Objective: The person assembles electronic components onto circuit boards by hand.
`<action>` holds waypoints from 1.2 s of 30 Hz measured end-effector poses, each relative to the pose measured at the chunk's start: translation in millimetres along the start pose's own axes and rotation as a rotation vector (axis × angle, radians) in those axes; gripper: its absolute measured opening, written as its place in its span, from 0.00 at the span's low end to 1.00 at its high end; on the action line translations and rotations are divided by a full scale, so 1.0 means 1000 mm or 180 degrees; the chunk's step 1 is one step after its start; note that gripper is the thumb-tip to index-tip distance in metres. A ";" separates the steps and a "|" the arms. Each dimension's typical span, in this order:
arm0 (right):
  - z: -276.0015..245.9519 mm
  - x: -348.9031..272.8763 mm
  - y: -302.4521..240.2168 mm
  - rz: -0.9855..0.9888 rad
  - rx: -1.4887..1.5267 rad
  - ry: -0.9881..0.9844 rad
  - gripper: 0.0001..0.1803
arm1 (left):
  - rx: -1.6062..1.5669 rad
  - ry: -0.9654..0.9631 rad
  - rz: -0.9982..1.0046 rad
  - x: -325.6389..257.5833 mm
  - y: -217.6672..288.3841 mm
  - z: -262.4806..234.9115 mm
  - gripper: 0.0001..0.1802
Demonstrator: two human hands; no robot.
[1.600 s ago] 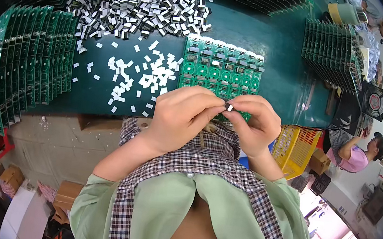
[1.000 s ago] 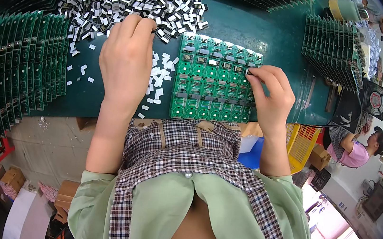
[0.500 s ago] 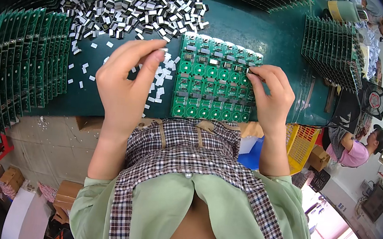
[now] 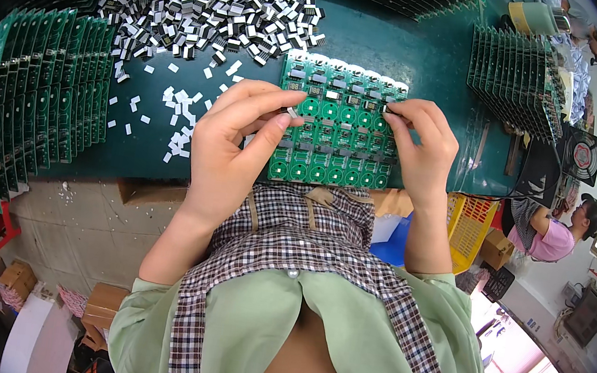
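Presently, left hand [image 4: 234, 130]: thumb and forefinger pinch a small pale part [image 4: 293, 112] over the panel's left edge; its long axis is too small to tell.
Green board panel [image 4: 335, 133]: on the table [image 4: 441, 59], just right of the left hand, its rows running toward the right hand [image 4: 423, 138].
Right hand: fingertips close together at the panel's right edge; cannot tell whether they grip anything.
Open room: bare table beyond the right hand; loose white pieces [image 4: 180, 116] left of the left hand.

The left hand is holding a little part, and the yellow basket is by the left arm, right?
Wrong side: the head view shows the yellow basket by the right arm. The left hand is indeed holding a little part.
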State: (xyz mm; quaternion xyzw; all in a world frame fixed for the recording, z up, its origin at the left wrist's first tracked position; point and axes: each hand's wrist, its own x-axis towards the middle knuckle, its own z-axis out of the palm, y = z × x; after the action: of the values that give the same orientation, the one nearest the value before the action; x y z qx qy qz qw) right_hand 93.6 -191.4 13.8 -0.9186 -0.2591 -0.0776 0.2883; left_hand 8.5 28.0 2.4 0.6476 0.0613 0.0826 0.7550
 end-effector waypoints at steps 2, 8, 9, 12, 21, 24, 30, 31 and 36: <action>-0.001 0.000 0.000 -0.0006 -0.0022 -0.0015 0.06 | -0.0029 0.0002 -0.0003 0.001 0.000 0.001 0.12; 0.000 0.000 0.001 -0.0057 -0.0091 -0.0011 0.06 | 0.0064 -0.0136 -0.0028 0.001 -0.003 0.002 0.12; 0.000 0.000 0.001 -0.0079 -0.0111 0.0002 0.06 | 0.0065 -0.0127 -0.0018 0.001 -0.003 0.003 0.13; -0.004 -0.001 -0.001 -0.0308 -0.0424 -0.0041 0.07 | -0.0083 -0.0087 -0.0193 -0.001 -0.001 0.005 0.14; -0.012 -0.013 -0.056 0.0311 0.1552 -0.0225 0.16 | 0.0202 -0.0313 0.0122 -0.014 0.000 0.025 0.17; -0.001 -0.016 -0.051 -0.0420 0.1356 -0.0251 0.16 | 0.0684 -0.0239 0.0430 -0.019 0.002 0.031 0.20; 0.005 -0.031 -0.042 -0.0071 0.2129 -0.0272 0.14 | 0.0968 -0.0419 0.0940 -0.018 -0.001 0.026 0.08; 0.005 -0.031 -0.043 -0.0075 0.2126 -0.0268 0.14 | 0.0968 -0.0420 0.0946 -0.018 -0.001 0.027 0.08; 0.002 -0.030 -0.045 0.0347 0.2863 -0.0389 0.14 | 0.0714 -0.0512 0.0950 -0.019 -0.004 0.030 0.08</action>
State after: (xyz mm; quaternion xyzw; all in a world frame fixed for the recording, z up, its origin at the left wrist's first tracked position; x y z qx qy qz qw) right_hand 44.3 -171.8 24.9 -0.7173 -0.2348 0.1122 0.6463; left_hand -3.8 -5.1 3.2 0.7340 -0.0871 0.1343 0.6600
